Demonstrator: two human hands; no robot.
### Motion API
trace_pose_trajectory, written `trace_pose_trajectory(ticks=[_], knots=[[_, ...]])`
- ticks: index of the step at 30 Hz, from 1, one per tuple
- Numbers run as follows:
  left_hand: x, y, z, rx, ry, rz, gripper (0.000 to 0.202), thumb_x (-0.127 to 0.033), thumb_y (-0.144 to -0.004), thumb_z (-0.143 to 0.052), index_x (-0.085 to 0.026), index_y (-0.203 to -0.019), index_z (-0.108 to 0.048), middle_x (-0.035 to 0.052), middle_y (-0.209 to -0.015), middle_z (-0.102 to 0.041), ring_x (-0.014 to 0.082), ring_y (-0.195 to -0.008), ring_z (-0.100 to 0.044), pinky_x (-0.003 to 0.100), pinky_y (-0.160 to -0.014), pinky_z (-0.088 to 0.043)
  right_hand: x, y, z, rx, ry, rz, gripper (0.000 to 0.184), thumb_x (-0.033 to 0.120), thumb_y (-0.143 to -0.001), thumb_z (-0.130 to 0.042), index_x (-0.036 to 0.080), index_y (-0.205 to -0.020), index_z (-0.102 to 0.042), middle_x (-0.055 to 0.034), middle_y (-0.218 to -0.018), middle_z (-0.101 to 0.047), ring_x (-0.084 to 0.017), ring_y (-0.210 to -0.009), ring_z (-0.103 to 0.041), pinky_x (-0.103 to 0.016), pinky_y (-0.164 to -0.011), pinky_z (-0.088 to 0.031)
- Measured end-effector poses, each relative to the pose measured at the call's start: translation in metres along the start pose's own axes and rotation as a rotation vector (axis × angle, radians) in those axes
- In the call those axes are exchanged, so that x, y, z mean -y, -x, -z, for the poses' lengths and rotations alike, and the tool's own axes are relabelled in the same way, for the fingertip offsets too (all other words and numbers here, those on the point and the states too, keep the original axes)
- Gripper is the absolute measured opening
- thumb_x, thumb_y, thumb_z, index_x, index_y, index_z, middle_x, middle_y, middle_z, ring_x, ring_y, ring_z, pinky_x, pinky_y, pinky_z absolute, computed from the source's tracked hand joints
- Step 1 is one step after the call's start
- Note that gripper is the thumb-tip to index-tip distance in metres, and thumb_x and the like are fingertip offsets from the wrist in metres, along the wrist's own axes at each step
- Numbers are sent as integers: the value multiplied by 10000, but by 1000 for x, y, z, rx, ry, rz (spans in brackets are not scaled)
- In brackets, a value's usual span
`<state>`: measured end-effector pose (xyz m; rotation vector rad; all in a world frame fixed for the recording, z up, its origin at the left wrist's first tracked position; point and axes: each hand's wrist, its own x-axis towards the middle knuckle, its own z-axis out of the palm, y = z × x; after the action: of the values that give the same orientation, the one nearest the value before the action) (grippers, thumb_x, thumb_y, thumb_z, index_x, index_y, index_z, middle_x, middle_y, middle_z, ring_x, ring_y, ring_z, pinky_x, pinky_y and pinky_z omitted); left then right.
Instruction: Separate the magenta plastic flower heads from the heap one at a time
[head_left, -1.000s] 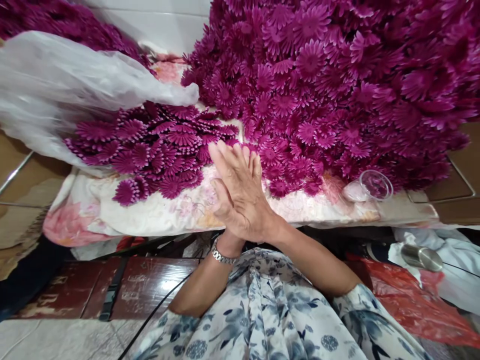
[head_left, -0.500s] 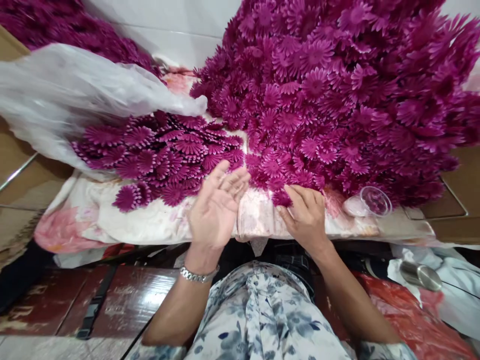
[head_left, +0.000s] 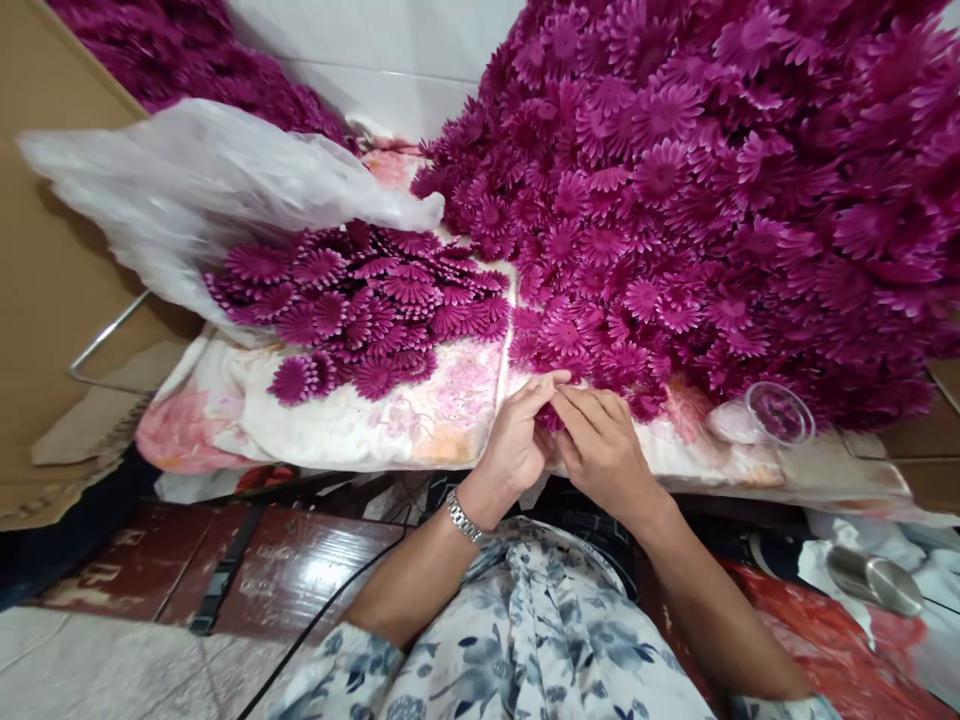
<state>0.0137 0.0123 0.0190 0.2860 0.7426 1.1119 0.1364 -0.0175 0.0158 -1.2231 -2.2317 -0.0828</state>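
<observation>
My left hand point(head_left: 517, 440) and my right hand point(head_left: 600, 450) meet at the near edge of a floral cloth point(head_left: 337, 425), fingers pinched together around a small magenta flower piece point(head_left: 550, 418) that is mostly hidden between them. A silver watch sits on my left wrist. Just beyond my fingers rises a big heap of magenta fabric flowers point(head_left: 712, 200). To the left lies a flatter spread of stacked flower petals point(head_left: 360, 300), partly spilling out of a clear plastic bag point(head_left: 187, 190).
A clear plastic cup point(head_left: 776, 412) lies on its side at the heap's right foot. Cardboard point(head_left: 52, 300) stands at the left. A metal cylinder point(head_left: 874, 578) and red plastic point(head_left: 825, 640) lie lower right. A dark cable point(head_left: 315, 620) crosses the brown surface below.
My hands were pressed together, then parted; the right took a flower from the heap's edge. Now both hands have closed together on it. The view shifted slightly right.
</observation>
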Motion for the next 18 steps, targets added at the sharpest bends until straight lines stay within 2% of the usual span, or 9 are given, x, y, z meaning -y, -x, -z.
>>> trace_pose_trajectory(ticks=[2, 5, 7, 8, 12, 15, 18], knots=[[0, -2, 4, -15, -16, -95, 132, -182, -760, -596, -143, -862, -670, 17, -801, -637, 99, -725, -584, 180, -659, -471, 2, -3, 3, 13, -192, -22, 435, 152, -833, -487, 138, -1267, -483, -123, -1230, -584, -222, -1126, -522, -417, -963, -412], [0, -2, 7, -28, -71, -187, 138, -206, -746, -623, -173, -872, -667, 0, -764, -638, 92, -649, -566, 183, -602, -463, 2, -18, 4, -120, -398, -161, 360, 217, -869, -465, 165, -1219, -530, -112, -1188, -607, -190, -1117, -546, -398, -977, -430], [2, 1, 3, -8, -75, -217, 133, -192, -738, -625, -175, -863, -668, 0, -786, -652, 100, -705, -588, 195, -671, -472, 2, -33, -4, -213, -430, -240, 348, 306, -897, -426, 174, -1192, -555, -108, -1171, -613, -191, -1125, -539, -406, -985, -427], [4, 3, 0, -1, -56, -226, 133, -187, -739, -620, -174, -861, -670, 4, -824, -661, 111, -771, -603, 207, -733, -473, 3, -40, -11, -217, -434, -257, 383, 358, -910, -388, 179, -1211, -544, -108, -1205, -595, -198, -1161, -515, -426, -1010, -405], [8, 10, -9, -54, 84, -234, 226, -287, -816, -537, -189, -977, -662, 26, -1028, -667, 169, -1100, -555, 290, -994, -381, 16, -50, -40, -74, -514, -301, 532, 475, -937, -204, 208, -1356, -392, -86, -1418, -417, -217, -1362, -296, -513, -1118, -233], [1, 9, -6, -57, 95, -235, 349, -412, -859, -460, -194, -1056, -649, 47, -1172, -628, 180, -1243, -456, 306, -1088, -274, 35, -42, -47, -56, -602, -322, 546, 480, -941, -178, 240, -1428, -238, -60, -1490, -301, -209, -1403, -197, -532, -1144, -127], [-6, 7, -1, -43, 32, -297, 357, -440, -827, -513, -224, -1074, -651, 52, -1249, -592, 190, -1294, -402, 308, -1113, -229, 50, -37, -41, -21, -705, -274, 553, 479, -941, -180, 264, -1449, -147, -37, -1526, -206, -194, -1404, -193, -472, -1148, -184]])
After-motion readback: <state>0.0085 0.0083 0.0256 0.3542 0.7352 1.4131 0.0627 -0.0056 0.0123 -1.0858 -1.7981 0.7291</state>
